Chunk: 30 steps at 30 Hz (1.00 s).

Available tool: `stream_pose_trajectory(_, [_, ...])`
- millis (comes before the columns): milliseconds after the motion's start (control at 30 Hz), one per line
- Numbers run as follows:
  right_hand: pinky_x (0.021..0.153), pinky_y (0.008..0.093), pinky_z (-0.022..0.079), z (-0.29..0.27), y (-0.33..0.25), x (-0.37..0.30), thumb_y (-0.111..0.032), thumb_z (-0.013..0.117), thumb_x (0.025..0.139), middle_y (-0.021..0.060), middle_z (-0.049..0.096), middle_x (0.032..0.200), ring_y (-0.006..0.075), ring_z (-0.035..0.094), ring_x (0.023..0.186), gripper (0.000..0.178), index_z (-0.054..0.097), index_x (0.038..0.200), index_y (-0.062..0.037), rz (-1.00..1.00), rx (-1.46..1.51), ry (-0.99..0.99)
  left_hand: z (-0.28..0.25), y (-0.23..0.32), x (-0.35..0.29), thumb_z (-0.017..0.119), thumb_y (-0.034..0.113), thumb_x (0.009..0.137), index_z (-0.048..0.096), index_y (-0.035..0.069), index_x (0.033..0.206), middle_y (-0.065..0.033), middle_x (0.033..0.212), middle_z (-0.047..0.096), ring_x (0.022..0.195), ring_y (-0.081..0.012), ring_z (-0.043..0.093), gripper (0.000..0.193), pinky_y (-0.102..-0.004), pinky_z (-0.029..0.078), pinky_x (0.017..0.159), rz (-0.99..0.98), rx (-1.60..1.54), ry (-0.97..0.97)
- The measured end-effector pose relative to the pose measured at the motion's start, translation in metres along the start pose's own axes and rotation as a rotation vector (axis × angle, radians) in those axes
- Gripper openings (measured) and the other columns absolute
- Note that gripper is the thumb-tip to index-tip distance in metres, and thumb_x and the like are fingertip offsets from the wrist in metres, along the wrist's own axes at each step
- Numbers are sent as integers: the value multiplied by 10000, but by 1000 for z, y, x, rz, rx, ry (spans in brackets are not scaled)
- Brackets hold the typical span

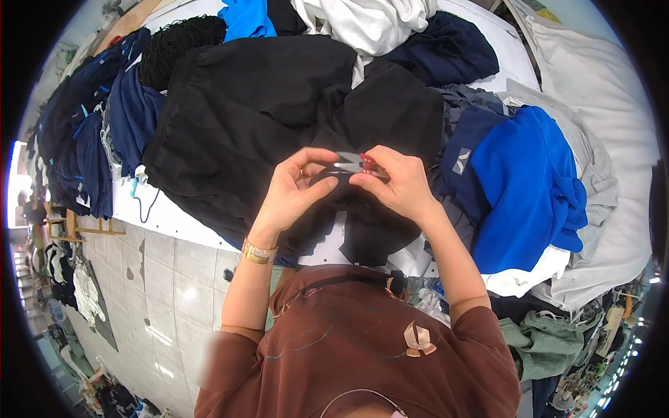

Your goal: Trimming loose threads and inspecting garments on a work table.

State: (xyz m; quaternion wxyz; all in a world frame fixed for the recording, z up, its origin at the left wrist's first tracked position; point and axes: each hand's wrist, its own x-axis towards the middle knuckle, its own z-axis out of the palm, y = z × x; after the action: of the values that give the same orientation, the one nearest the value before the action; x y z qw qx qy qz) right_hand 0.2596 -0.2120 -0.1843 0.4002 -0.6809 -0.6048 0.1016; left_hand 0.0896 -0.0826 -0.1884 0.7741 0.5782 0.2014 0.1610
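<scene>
Hard to read the small stuff: the thread snips (353, 164) show only as a grey metal blade and a bit of red handle, rest hidden under the fingers, so blade gap can't be told. Left hand (296, 191) and right hand (394, 187) meet over the middle of the black garment (251, 118), fingertips nearly touching. Right hand is closed round the red end of the snips, thumb and forefinger pinched on it. Left hand curls in from the other side, thumb and fingers pinching a fold of the black cloth right at the blade tip; whether it also touches the metal, can't tell. Snips sit between the two hands, just above the pinched fold, pointing toward the left hand. Gold bracelet (258, 252) on the left wrist, ring on a left finger. The black garment lies spread over the white table (167, 212), its lower edge hidden behind the hands and the person's brown top (362, 355). Navy clothes (90, 146) heaped at left, bright blue garment (529, 188) at right over grey cloth (592, 160), white cloth (369, 21) at top, cut off by the rim. Tiled floor (160, 279) lower left, clutter there too blurred to name.
</scene>
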Motion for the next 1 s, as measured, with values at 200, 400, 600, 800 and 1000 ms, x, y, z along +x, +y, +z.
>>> stream_pose_trajectory(200, [543, 281, 473, 19, -2, 1, -226, 724, 784, 72, 620, 737, 197, 619, 597, 253, 604, 910, -42, 48, 383, 99, 5, -2, 3, 640, -78, 786, 492, 25, 1108, -43, 916, 619, 836, -62, 581, 370, -188, 468, 739, 92, -77, 6])
stream_pose_trajectory(400, [529, 280, 475, 21, -1, 4, -56, 653, 803, 87, 627, 738, 150, 630, 605, 113, 616, 908, -39, -170, 55, 86, 8, -3, 2, 634, -65, 801, 520, 22, 1092, -26, 903, 613, 853, -56, 573, 324, -195, 467, 766, 115, -8, 8])
stream_pose_trajectory(600, [609, 172, 385, 12, -1, 7, -83, 590, 906, -39, 561, 757, 16, 475, 686, 87, 590, 886, 2, 361, 768, 197, 7, -4, 2, 637, -42, 825, 603, -6, 1056, 3, 902, 613, 792, -27, 552, 236, -150, 451, 722, 130, 49, 17])
stream_pose_trajectory(800, [482, 261, 327, -4, 15, -5, -273, 631, 882, 30, 419, 551, 76, 424, 518, 310, 541, 728, -20, 217, 334, 71, 6, -4, 1, 656, -25, 817, 614, -32, 1038, -2, 882, 623, 776, -24, 551, 226, -145, 446, 709, 27, -35, 58])
stream_pose_trajectory(1000, [469, 347, 376, -10, 16, -9, -386, 668, 815, 82, 505, 586, 268, 525, 514, 403, 510, 674, -43, -29, -61, -33, 5, -1, 1, 664, -26, 807, 617, -35, 1036, -13, 889, 632, 777, -32, 559, 234, -146, 449, 712, 46, -6, 53])
